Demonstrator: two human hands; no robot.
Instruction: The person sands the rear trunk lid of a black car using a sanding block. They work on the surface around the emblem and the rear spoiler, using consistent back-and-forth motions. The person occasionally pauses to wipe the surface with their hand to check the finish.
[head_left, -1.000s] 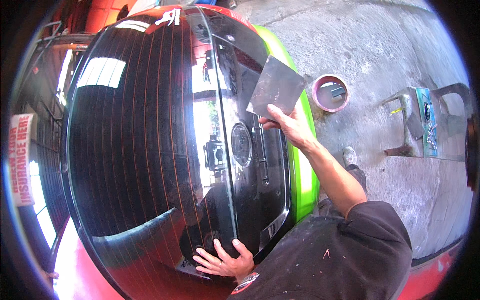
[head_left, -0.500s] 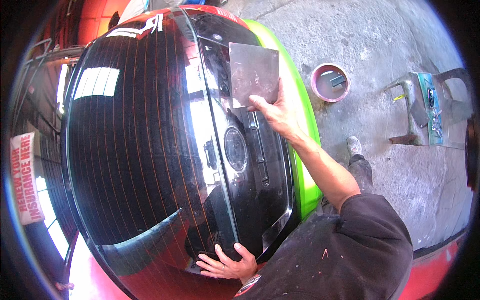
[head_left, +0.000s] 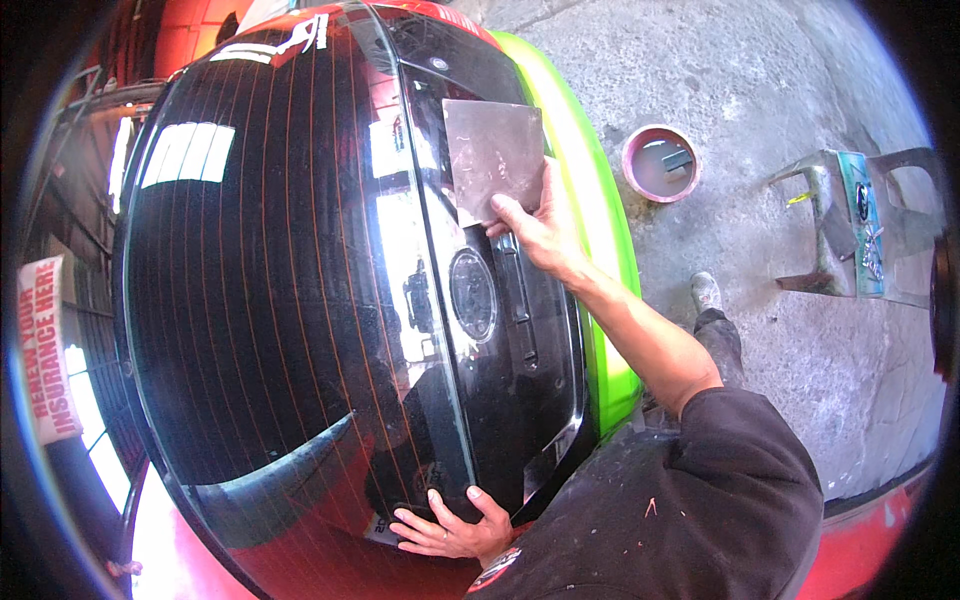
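Your right hand (head_left: 540, 232) is clamped on the near edge of a grey-brown sheet (head_left: 494, 150), thumb on top, a finger along its right side; the sheet lies over the black tailgate panel (head_left: 545, 410), just beyond the oval recess (head_left: 473, 295). Your left hand (head_left: 464, 526) rests with fingers spread, holding nothing, at the edge of the rear window (head_left: 260, 290). Farther out: green bumper (head_left: 613, 370) beside your forearm, then a pink-rimmed bucket (head_left: 628, 166) with murky liquid and a dark block (head_left: 678, 161), and a stool (head_left: 822, 235) on the floor (head_left: 740, 90). Risks, as I judge them: held by one edge, the sheet could bend or slip if your thumb eases off; if its face is rough (can't tell), a stray corner could scratch the glass or bumper. Hidden: the sheet's underside, most of your gripping fingers, whatever panel it covers. Contact between sheet and panel is unclear; glare washes out the window edge, and the stool's far side fades into the dark rim.
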